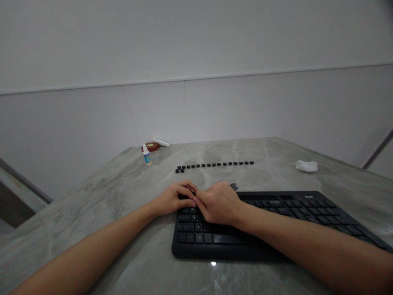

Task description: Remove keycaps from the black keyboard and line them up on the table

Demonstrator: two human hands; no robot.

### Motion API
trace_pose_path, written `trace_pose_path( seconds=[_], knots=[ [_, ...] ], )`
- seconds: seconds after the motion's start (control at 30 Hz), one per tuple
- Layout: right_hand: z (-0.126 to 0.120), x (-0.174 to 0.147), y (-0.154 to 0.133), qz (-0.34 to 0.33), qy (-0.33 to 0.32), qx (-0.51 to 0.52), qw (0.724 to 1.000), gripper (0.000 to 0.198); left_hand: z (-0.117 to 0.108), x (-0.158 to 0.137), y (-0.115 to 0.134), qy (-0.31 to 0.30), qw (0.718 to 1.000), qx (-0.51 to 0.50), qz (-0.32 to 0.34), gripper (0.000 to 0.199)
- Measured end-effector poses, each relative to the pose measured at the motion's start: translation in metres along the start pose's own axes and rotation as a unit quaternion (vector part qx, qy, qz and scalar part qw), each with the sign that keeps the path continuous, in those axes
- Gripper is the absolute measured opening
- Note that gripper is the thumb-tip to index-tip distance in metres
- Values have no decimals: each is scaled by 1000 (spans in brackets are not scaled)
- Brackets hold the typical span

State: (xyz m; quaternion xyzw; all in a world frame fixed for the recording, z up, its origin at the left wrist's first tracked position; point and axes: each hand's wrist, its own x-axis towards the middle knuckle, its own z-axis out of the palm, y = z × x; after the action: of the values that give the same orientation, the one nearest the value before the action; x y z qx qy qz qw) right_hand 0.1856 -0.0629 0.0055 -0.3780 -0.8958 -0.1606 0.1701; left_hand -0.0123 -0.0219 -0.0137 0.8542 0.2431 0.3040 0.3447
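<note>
A black keyboard (245, 252) lies on the table in front of me, and both hands meet over its upper left part. My left hand (176, 197) is pinched closed at the left keys, its fingertips against my right hand. My right hand (219, 203) is closed in a fist, thumb and finger pressed close to the left fingertips. Whatever is between the fingers is hidden. A dark flat piece (234, 186) shows just behind the right fist; I cannot tell if it is held. A few spots among the left keys look bare, with round bases showing.
Behind the keyboard, loose black keycaps (214, 164) stand in a long row, with a short second row at its left end. A small white-capped bottle (147, 155), a reddish-brown item (152, 146) and a white strip (161, 142) are back left. A white object (306, 165) lies right.
</note>
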Motion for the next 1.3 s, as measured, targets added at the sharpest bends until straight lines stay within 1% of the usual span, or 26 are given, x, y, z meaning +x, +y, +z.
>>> trace_pose_path(
  seconds=[0.4, 0.7, 0.77, 0.87, 0.93, 1.13, 1.3],
  knots=[
    [5, -2, 1, -14, 33, 14, 999, 27, 0, -1, -7, -31, 999, -9, 0, 19],
    [11, -1, 3, 3, 48, 23, 999, 26, -1, -1, -7, -39, 999, 8, 19, 21],
    [13, 0, 7, -17, 53, 25, 998, 26, -1, 0, -8, -37, 999, 9, 23, 22],
    [16, 2, 16, -88, 57, 33, 994, 24, -1, 0, -9, -37, 999, 13, 26, 23],
    [17, 3, 21, -116, 54, 34, 991, 24, -1, 0, -9, -40, 999, 20, 23, 25],
    [15, 3, 23, -76, 13, 19, 997, 27, 0, 0, -5, -31, 999, 33, 7, 21],
    [13, 2, 22, -74, 6, 53, 996, 25, 1, 0, -2, -14, 999, 33, 8, 17]
  ],
)
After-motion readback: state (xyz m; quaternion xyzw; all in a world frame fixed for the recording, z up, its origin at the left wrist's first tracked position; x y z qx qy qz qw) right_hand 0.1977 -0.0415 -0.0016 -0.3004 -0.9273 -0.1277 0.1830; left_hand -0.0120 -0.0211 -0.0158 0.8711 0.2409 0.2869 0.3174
